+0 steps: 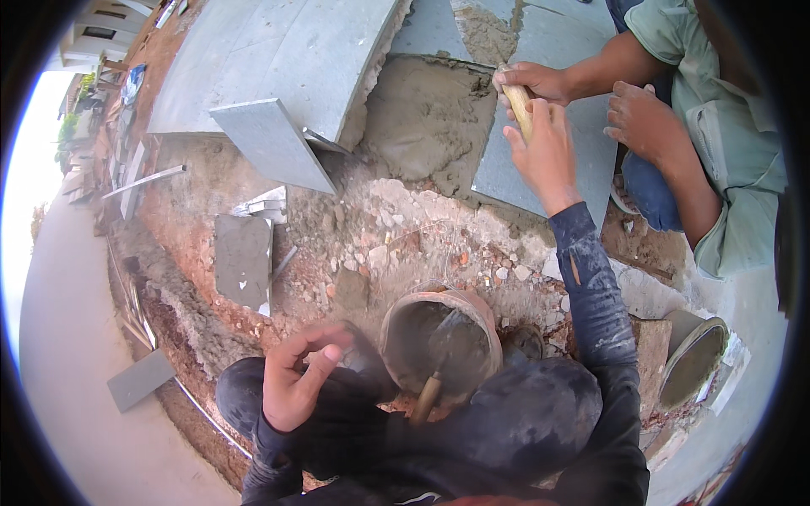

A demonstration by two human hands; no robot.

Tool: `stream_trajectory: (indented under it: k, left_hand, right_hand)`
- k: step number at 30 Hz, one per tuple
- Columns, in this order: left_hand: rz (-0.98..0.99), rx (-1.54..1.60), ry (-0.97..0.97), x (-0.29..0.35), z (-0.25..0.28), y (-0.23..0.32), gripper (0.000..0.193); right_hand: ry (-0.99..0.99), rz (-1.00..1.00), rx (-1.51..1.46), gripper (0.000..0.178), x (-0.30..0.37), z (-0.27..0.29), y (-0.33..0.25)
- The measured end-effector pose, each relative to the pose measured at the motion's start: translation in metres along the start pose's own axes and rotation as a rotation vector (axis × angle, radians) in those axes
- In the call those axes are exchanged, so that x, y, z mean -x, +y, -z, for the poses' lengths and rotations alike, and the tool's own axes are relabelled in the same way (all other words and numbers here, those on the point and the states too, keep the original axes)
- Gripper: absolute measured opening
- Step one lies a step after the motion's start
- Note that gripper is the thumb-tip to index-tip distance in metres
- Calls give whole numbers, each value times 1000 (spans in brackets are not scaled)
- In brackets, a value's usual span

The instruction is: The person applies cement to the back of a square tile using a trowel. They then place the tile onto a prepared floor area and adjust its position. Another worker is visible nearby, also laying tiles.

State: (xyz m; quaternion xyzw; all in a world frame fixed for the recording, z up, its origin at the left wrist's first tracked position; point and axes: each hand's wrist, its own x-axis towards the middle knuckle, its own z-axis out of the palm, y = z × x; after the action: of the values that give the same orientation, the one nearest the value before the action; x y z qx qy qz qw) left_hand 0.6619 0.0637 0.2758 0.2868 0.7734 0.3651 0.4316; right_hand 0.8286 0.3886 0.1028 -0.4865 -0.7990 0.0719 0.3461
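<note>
Right hand [544, 152] fingers close around a stiff wooden handle [518, 105] (co-worker's hand [531, 82] grips its far end); left hand [295, 384] open, empty.

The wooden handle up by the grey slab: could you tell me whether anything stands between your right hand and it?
Nothing does: the right hand already touches the wooden handle; a co-worker's hand grips its upper end.
</note>
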Motion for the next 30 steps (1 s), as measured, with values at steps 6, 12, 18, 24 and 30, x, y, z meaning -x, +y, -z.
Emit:
stream_trajectory:
  k: [6,12,18,24,30]
  left_hand:
    - [-135,-128,167,-18,15,14,28]
    - [-239,-366,196,-44,29,45,30]
    - [-313,-469,159,-53,28,46,30]
    - [-315,-546,92,-49,29,44,30]
    - [-306,-584,87,-50,34,43,30]
  right_hand:
    - [-208,-157,-421,16,48,21,-24]
    - [-374,-322,-719,15,115,11,-31]
    - [-496,-325,-787,17,130,14,-35]
    - [-526,-268,-773,17,137,9,-44]
    - [-544,-218,-737,18,141,9,-47]
